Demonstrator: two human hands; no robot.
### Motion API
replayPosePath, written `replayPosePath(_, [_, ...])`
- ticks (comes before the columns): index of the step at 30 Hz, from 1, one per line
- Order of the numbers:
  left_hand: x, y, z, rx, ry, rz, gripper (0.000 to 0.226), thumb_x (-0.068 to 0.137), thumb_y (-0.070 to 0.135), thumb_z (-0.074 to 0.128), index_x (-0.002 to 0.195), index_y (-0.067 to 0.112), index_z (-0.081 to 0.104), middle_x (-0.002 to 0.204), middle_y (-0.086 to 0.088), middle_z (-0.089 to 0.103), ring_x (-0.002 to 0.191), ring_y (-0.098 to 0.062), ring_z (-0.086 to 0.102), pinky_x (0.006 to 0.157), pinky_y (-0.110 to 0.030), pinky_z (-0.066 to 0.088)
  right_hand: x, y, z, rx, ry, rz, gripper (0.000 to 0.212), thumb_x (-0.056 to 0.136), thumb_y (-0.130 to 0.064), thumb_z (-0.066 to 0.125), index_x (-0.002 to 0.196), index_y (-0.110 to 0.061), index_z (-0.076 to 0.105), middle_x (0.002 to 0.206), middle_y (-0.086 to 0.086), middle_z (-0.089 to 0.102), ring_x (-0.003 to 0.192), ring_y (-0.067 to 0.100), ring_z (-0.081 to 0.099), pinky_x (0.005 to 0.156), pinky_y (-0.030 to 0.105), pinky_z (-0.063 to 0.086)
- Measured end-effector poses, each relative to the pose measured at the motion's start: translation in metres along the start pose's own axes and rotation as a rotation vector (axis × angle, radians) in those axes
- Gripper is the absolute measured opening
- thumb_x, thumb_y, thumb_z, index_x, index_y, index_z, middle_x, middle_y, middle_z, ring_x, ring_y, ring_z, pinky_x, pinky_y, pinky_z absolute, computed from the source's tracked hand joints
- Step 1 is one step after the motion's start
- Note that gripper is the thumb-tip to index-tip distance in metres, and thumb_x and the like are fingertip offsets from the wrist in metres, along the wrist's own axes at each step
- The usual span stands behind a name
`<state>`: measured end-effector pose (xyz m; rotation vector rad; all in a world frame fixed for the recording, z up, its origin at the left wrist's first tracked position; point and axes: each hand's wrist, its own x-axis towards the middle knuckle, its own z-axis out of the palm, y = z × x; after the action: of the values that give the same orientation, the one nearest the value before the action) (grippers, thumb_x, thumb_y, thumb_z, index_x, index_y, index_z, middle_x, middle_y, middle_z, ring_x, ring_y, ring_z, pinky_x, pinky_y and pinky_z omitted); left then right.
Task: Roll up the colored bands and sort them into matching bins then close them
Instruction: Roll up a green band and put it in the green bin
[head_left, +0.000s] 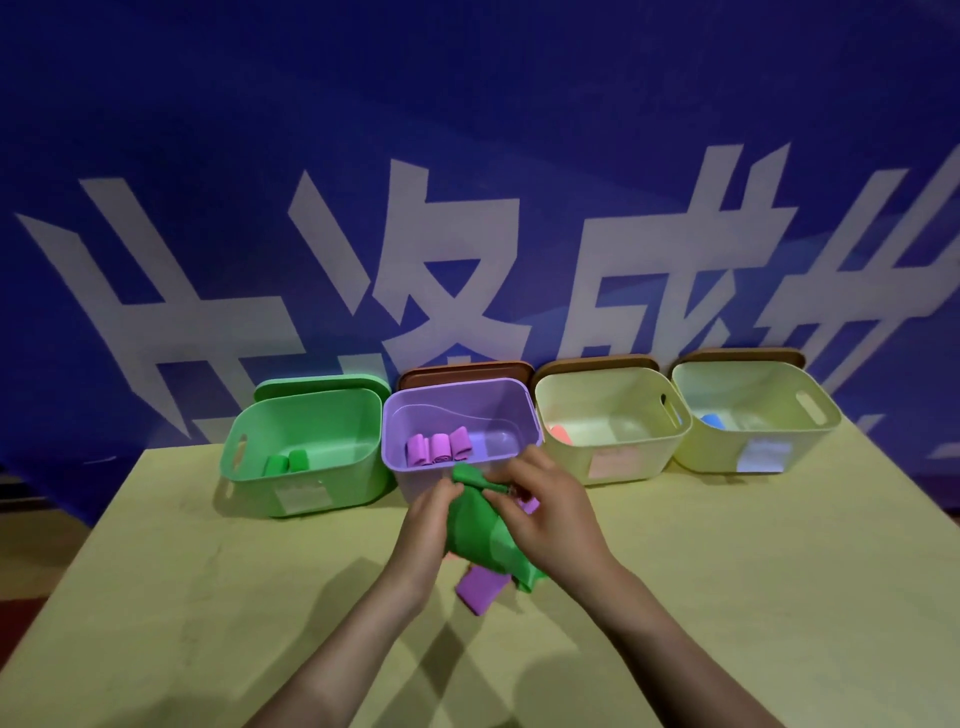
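Two bare hands work a green band (475, 530) above a yellow-green counter (208, 597), just in front of a row of four open bins. The left hand (428, 525) pinches the band's upper left edge, its grip closed on the fabric; the right hand (545, 514) has thumb and fingers closed on the bunched top of the same band, whose loose tail hangs down to the counter at 6 o'clock. A purple band (478, 592) lies flat on the counter beneath the green one, partly covered by it. At 10 o'clock from the hands stands the green bin (306, 447), holding two green rolls (285, 462) in its near left corner. At 12 o'clock, just behind the hands, the purple bin (460, 415) holds several purple rolls (439, 449) side by side. At 2 o'clock a pale yellow bin (613, 421) shows a red roll (560, 433) at its left wall, and farther right a second pale yellow bin (753, 410) shows a blue roll (711, 420). A lid (322, 387) leans behind each bin against a blue banner (467, 156) with large white characters.
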<state>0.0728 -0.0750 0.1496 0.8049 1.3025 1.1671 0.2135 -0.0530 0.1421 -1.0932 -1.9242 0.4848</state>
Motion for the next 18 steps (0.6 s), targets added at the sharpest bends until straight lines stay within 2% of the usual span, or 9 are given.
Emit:
replayPosePath(2, [-0.006, -0.003, 0.001, -0.026, 0.005, 0.008, 0.027, 0.091, 0.029, 0.049, 0.100, 0.015, 0.071, 0.100, -0.009, 0.073, 0.094, -0.023, 0.067, 0.084, -0.039, 0.050, -0.003, -0.003, -0.002, -0.049, -0.023, -0.049, 0.012, 0.082, -0.026, 0.063, 0.088, -0.015, 0.067, 0.082, -0.004, 0.053, 0.071, 0.009, 0.051, 0.063, 0.027, 0.044])
replayPosePath(4, [-0.014, -0.008, 0.001, -0.013, 0.051, 0.059, 0.024, 0.098, 0.022, 0.047, 0.096, 0.016, 0.070, 0.091, 0.000, 0.075, 0.086, -0.013, 0.068, 0.075, -0.026, 0.052, -0.005, -0.006, -0.005, -0.034, -0.053, -0.103, 0.011, 0.082, -0.022, 0.066, 0.089, -0.014, 0.068, 0.083, -0.010, 0.051, 0.075, 0.004, 0.048, 0.066, 0.021, 0.041])
replayPosePath(6, [-0.025, -0.009, -0.001, 0.005, 0.045, 0.108, 0.025, 0.100, 0.016, 0.044, 0.096, 0.016, 0.069, 0.086, 0.004, 0.075, 0.081, -0.008, 0.067, 0.069, -0.018, 0.050, -0.008, -0.010, -0.010, 0.092, -0.083, -0.089, 0.018, 0.083, -0.026, 0.064, 0.097, -0.015, 0.070, 0.087, -0.011, 0.053, 0.078, 0.002, 0.051, 0.071, 0.017, 0.041])
replayPosePath(8, [-0.034, -0.008, -0.005, -0.040, 0.051, 0.129, 0.025, 0.100, 0.016, 0.042, 0.097, 0.014, 0.067, 0.084, 0.002, 0.074, 0.077, -0.010, 0.067, 0.065, -0.019, 0.050, -0.014, -0.014, -0.014, 0.306, -0.117, 0.009, 0.032, 0.085, -0.024, 0.061, 0.116, -0.018, 0.066, 0.097, -0.004, 0.059, 0.087, 0.005, 0.057, 0.079, 0.016, 0.045])
replayPosePath(10, [-0.043, -0.004, -0.009, -0.150, 0.070, 0.102, 0.025, 0.101, 0.016, 0.040, 0.097, 0.009, 0.064, 0.066, 0.002, 0.070, 0.057, -0.008, 0.063, 0.051, -0.017, 0.047, -0.021, -0.018, -0.013, 0.499, -0.144, 0.148, 0.046, 0.085, -0.017, 0.060, 0.131, -0.021, 0.056, 0.103, 0.000, 0.061, 0.095, 0.010, 0.059, 0.084, 0.020, 0.047])
replayPosePath(11, [-0.047, -0.001, -0.011, -0.191, 0.074, 0.089, 0.025, 0.101, 0.016, 0.039, 0.096, 0.007, 0.062, 0.056, 0.003, 0.065, 0.047, -0.006, 0.059, 0.045, -0.015, 0.043, -0.024, -0.023, -0.010, 0.572, -0.159, 0.208, 0.048, 0.085, -0.017, 0.059, 0.132, -0.022, 0.054, 0.103, 0.000, 0.062, 0.096, 0.011, 0.060, 0.085, 0.021, 0.048])
replayPosePath(13, [-0.055, 0.000, -0.014, -0.214, 0.072, 0.079, 0.025, 0.102, 0.014, 0.036, 0.094, 0.005, 0.058, 0.047, 0.004, 0.058, 0.039, -0.004, 0.052, 0.039, -0.012, 0.038, -0.027, -0.029, -0.003, 0.650, -0.206, 0.294, 0.041, 0.084, -0.021, 0.058, 0.125, -0.024, 0.058, 0.098, -0.004, 0.066, 0.093, 0.011, 0.061, 0.081, 0.023, 0.048])
replayPosePath(15, [-0.065, 0.001, -0.019, -0.210, 0.084, 0.086, 0.026, 0.102, 0.013, 0.035, 0.093, 0.005, 0.058, 0.047, 0.005, 0.056, 0.037, -0.003, 0.050, 0.038, -0.012, 0.037, -0.027, -0.037, 0.003, 0.705, -0.279, 0.329, 0.030, 0.085, -0.026, 0.055, 0.112, -0.022, 0.065, 0.086, -0.006, 0.069, 0.081, 0.010, 0.063, 0.075, 0.021, 0.048])
replayPosePath(18, [-0.078, -0.004, -0.031, -0.108, 0.154, 0.134, 0.027, 0.101, 0.017, 0.039, 0.095, 0.007, 0.063, 0.063, 0.002, 0.064, 0.052, -0.006, 0.055, 0.046, -0.017, 0.041, -0.024, -0.052, 0.014, 0.743, -0.370, 0.300, 0.016, 0.090, -0.024, 0.054, 0.094, -0.018, 0.069, 0.066, -0.004, 0.064, 0.065, 0.009, 0.057, 0.067, 0.021, 0.048])
